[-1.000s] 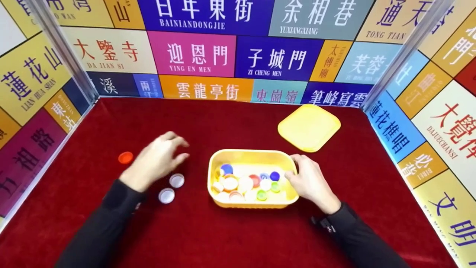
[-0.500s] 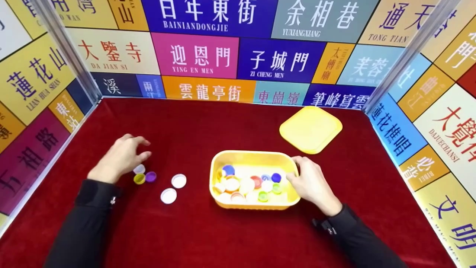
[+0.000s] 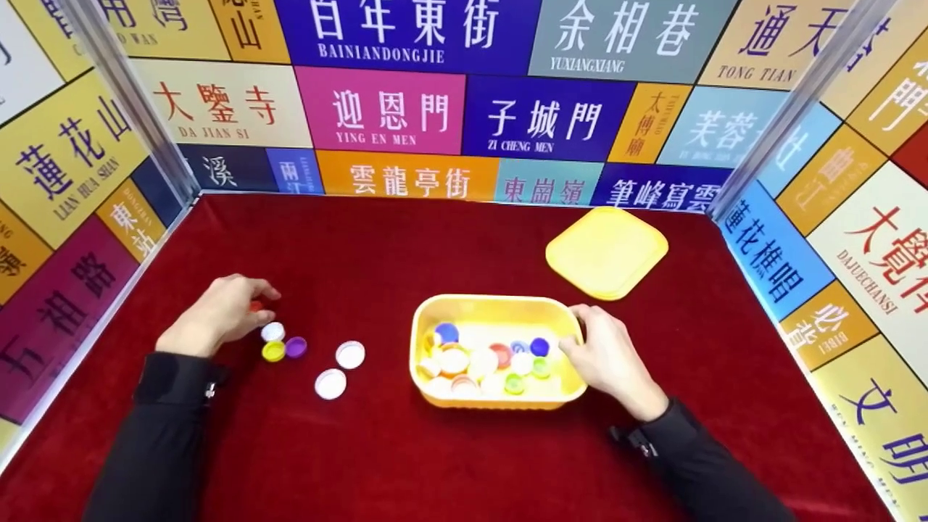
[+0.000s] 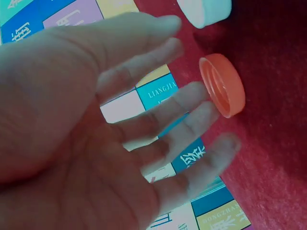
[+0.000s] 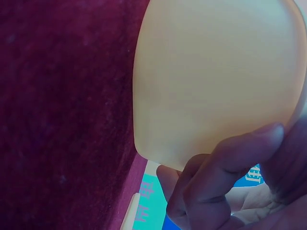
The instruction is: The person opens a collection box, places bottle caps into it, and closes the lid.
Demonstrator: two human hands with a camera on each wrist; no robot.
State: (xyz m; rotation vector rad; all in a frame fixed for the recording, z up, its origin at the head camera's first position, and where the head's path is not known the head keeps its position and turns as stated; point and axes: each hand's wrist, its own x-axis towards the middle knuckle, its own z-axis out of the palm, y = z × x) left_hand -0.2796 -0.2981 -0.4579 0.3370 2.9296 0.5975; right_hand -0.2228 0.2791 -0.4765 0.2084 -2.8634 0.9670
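Observation:
My left hand [image 3: 217, 313] is above the cloth at the left, thumb apart from the fingers. An orange-red bottle cap [image 4: 233, 86] lies by its fingertips in the left wrist view, mostly covered by the hand in the head view. Close by are a small white cap [image 3: 272, 331], a yellow cap [image 3: 273, 352] and a purple cap [image 3: 296, 346]. My right hand [image 3: 607, 355] grips the right end of a yellow plastic box [image 3: 500, 402], thumb over the rim. Several caps of mixed colours lie inside the box.
Two larger white caps [image 3: 341, 368] lie between the left group and the box. A yellow lid [image 3: 607, 252] rests on the red cloth [image 3: 449, 464] behind the box, to the right. Printed panels [image 3: 391, 109] wall in the back and both sides.
My left hand has moved left from near the white caps to the orange-red cap, uncovering the small white, yellow and purple caps. My right hand keeps its grip on the box.

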